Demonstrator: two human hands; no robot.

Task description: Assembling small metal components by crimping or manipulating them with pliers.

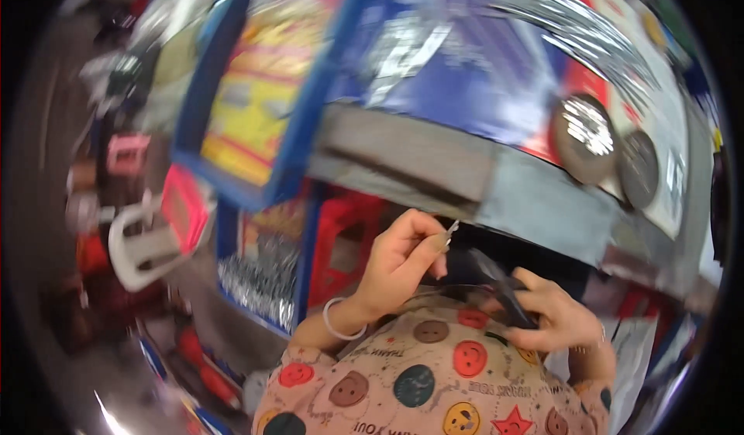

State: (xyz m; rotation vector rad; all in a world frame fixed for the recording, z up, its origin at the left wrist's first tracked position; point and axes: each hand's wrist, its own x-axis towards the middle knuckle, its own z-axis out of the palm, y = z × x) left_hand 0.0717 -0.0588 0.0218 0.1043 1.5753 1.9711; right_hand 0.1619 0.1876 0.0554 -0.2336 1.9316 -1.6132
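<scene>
Close to the table's front edge, my left hand (399, 264) is pinched, thumb against forefinger, on a small silver metal piece (452, 232) that sticks up from the fingertips. My right hand (554, 315) is wrapped round a dark-handled tool (511, 299). Its greyish narrow end points up and left toward my left hand, without touching the metal piece. Motion blur hides the tool's exact kind. Both hands hover over the lap of a pink patterned apron (411, 365).
Ahead lies a table with a grey edge (403, 152) and blue plastic wrapping (465, 78). Two round dark discs (585, 139) are at the right. A blue crate (267, 191) with yellow-red contents stands left, above another holding silvery pieces (267, 280). A red stool (341, 237) is beside it.
</scene>
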